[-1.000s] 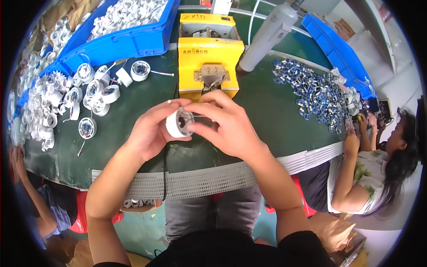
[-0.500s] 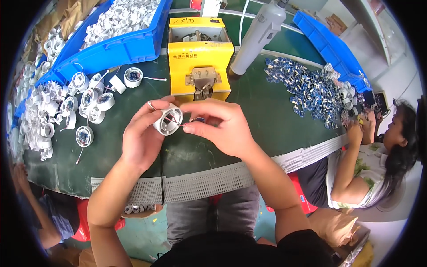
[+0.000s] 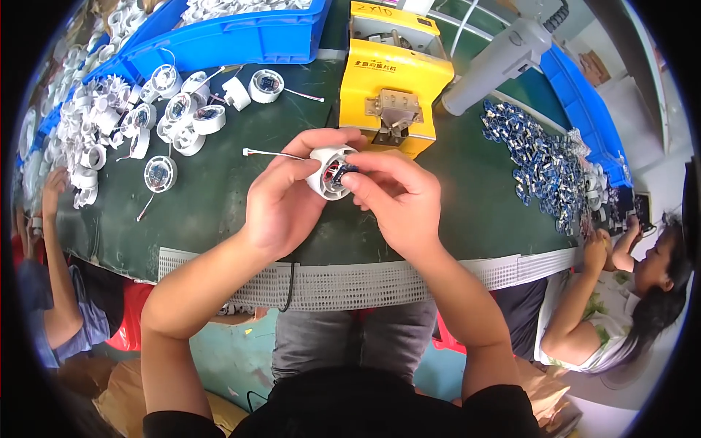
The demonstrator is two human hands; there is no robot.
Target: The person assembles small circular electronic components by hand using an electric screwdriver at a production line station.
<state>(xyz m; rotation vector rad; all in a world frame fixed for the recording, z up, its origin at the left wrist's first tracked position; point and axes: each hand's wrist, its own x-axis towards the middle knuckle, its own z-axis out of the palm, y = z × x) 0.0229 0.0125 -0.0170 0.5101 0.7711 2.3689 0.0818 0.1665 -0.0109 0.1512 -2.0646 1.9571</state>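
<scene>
A round white plastic housing (image 3: pixel 319 182) is gripped in my left hand (image 3: pixel 281 193), its open face turned toward my right hand. A thin cable with a small white connector (image 3: pixel 248 152) sticks out of it to the left, over my left fingers. My right hand (image 3: pixel 401 193) pinches a small blue circuit board (image 3: pixel 340 174) between thumb and forefinger at the housing's opening. Red wire shows inside the housing beside the board. Whether the board is seated or only held at the opening, I cannot tell.
A yellow machine (image 3: pixel 387 87) stands just beyond my hands, with a grey electric screwdriver (image 3: pixel 496 66) to its right. Several white housings with boards (image 3: pixel 160 174) lie at left, before a blue bin (image 3: pixel 241 40). Blue circuit boards (image 3: pixel 537 157) are heaped at right. People sit on both sides.
The board has moved from beside the housing to its opening. The connector cable now points out on the left. The view has shifted, so the bench things appear farther right.
</scene>
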